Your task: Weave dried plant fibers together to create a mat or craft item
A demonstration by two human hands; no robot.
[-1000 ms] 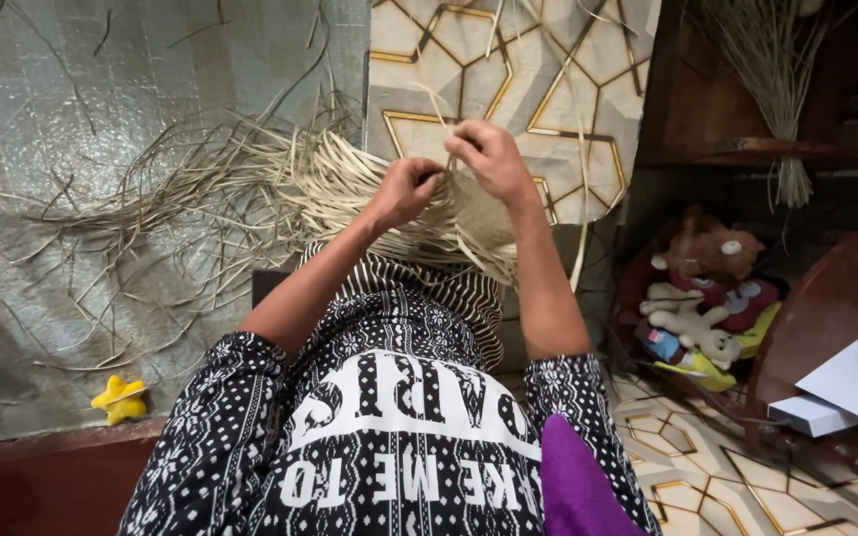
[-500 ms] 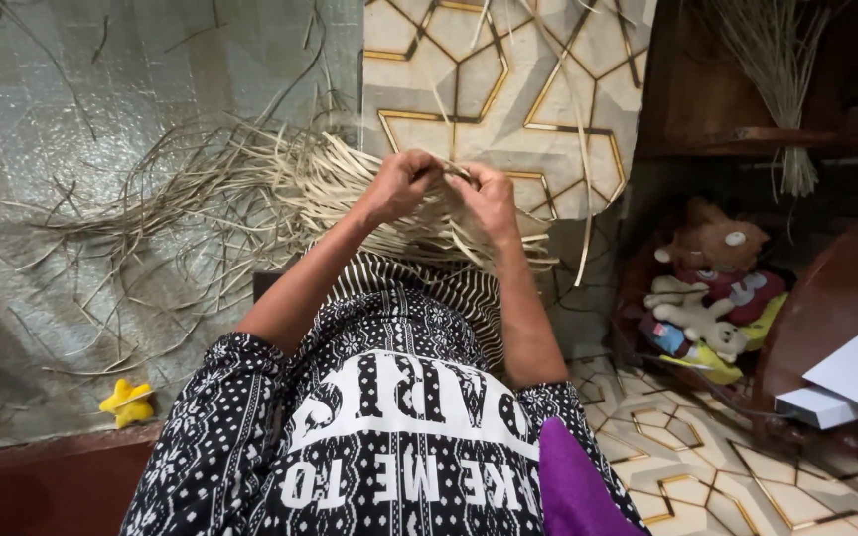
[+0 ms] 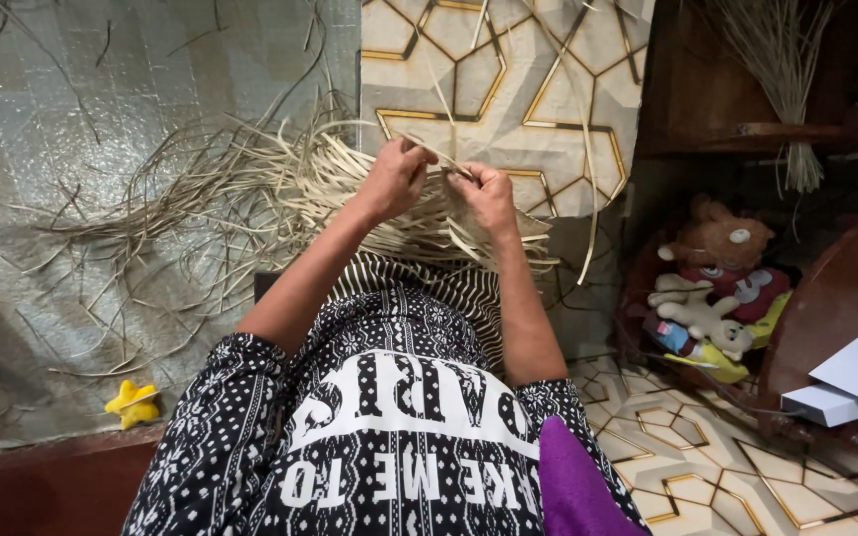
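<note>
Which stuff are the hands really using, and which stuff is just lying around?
In use:
- left hand and right hand, both pinching pale straw strips
- half-woven straw piece on the lap

Just lying about:
- yellow star toy
- stuffed toys
- white box
- hanging straw bundle

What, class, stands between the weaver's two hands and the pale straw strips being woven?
Nothing visible: the left hand and right hand both already pinch the pale flat straw strips directly above the lap.
</note>
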